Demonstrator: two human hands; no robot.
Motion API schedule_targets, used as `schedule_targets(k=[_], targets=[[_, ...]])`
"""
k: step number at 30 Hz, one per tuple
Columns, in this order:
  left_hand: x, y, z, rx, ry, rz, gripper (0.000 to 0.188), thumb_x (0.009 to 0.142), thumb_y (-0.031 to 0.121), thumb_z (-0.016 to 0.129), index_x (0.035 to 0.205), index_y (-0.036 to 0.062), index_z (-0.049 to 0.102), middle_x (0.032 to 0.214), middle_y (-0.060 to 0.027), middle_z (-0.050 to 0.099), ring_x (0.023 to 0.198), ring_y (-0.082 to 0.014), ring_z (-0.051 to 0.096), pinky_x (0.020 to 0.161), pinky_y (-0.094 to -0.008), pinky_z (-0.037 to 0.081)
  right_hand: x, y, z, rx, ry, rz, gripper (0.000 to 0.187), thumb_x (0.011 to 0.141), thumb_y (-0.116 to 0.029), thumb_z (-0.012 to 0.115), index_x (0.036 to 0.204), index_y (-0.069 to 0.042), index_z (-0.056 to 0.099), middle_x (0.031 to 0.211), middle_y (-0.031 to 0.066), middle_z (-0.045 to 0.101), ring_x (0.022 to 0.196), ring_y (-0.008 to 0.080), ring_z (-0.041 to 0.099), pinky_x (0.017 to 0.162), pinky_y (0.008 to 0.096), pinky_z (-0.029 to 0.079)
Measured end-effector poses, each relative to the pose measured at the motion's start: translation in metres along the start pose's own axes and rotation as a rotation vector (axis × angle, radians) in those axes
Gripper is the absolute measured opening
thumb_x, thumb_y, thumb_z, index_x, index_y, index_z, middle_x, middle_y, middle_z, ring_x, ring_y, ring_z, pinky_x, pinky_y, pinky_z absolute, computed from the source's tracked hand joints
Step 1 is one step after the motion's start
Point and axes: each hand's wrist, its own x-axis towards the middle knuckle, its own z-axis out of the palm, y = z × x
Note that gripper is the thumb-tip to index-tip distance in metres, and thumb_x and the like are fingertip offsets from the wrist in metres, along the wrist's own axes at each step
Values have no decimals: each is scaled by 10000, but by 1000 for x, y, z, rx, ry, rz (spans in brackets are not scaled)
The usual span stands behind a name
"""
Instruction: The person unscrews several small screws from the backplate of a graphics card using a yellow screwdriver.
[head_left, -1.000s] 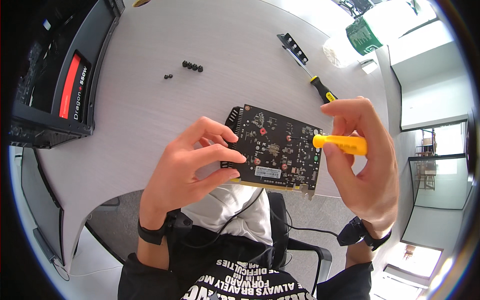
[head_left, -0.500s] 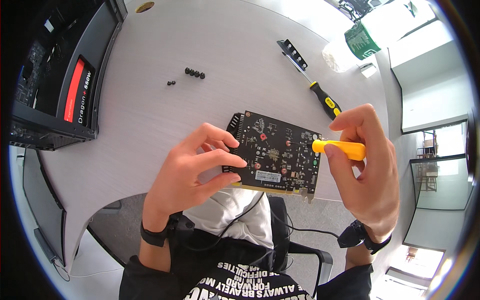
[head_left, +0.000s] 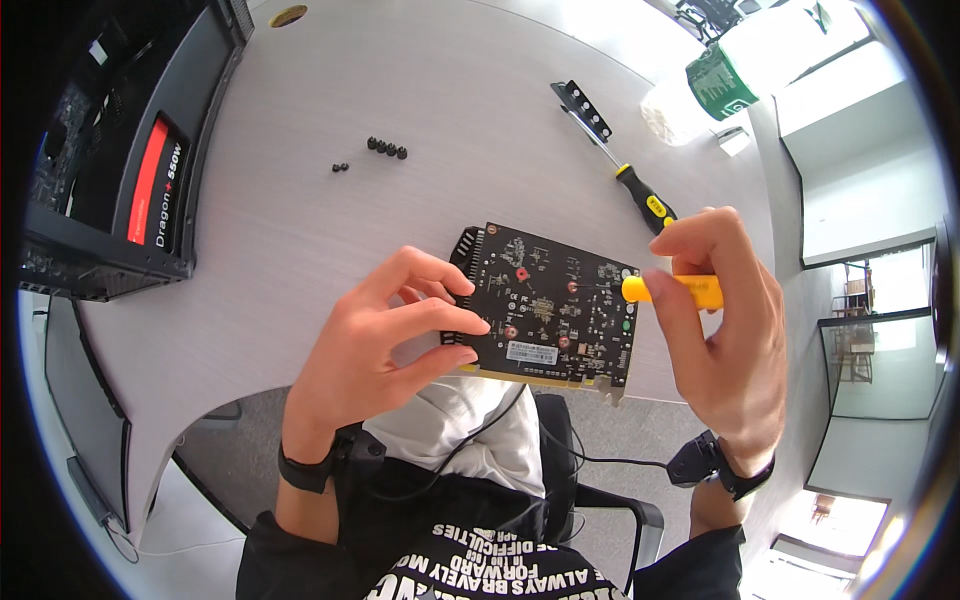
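A black graphics card [head_left: 545,310] lies at the near edge of the desk, its circuit-board side up and its gold contacts toward me. My left hand [head_left: 365,345] holds its left end, fingertips on the board and beside the slotted black bracket. My right hand [head_left: 735,340] is closed around the yellow handle of a small screwdriver [head_left: 700,291]. The thin shaft points left over the board, its tip at a round screw spot near the middle. More copper-coloured screw spots show on the board. Whether the tip sits in the screw head is too small to tell.
Several black thumbscrews [head_left: 387,149] and two smaller screws [head_left: 340,168] lie beyond my left hand. A black-and-yellow screwdriver [head_left: 646,197] touches a black slotted strip [head_left: 586,110]. An open computer case [head_left: 180,240] stands left; a green-labelled clear package [head_left: 718,83] is far right.
My right hand has shifted slightly left and its grip on the yellow handle has turned, the thumb now lying across it. My left hand and the graphics card stay nearly the same.
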Motion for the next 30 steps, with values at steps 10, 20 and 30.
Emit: schedule_targets(k=[10, 20, 30], targets=[[0, -2, 2, 6, 23, 15, 269, 752, 32, 875, 992, 119, 791, 1128, -39, 641, 893, -185, 671, 782, -328, 563, -2, 1, 0, -42, 38, 105, 150, 952, -81, 691, 1025, -35, 569, 742, 57, 571, 649, 115, 542, 608, 260, 411], [1, -1, 2, 13, 20, 20, 270, 753, 32, 875, 995, 120, 794, 1137, -41, 642, 905, -179, 675, 784, -323, 570, -2, 5, -5, 7, 0, -21, 170, 939, -16, 673, 1094, -38, 606, 740, 53, 550, 649, 126, 513, 619, 267, 407], [0, -3, 4, 7, 24, 17, 278, 745, 13, 870, 995, 110, 793, 1139, -48, 643, 917, -186, 674, 798, -328, 570, -3, 18, -9, 96, -24, -70, 283, 851, 57, 696, 1108, -37, 623, 870, 55, 533, 762, 116, 528, 707, 261, 425]])
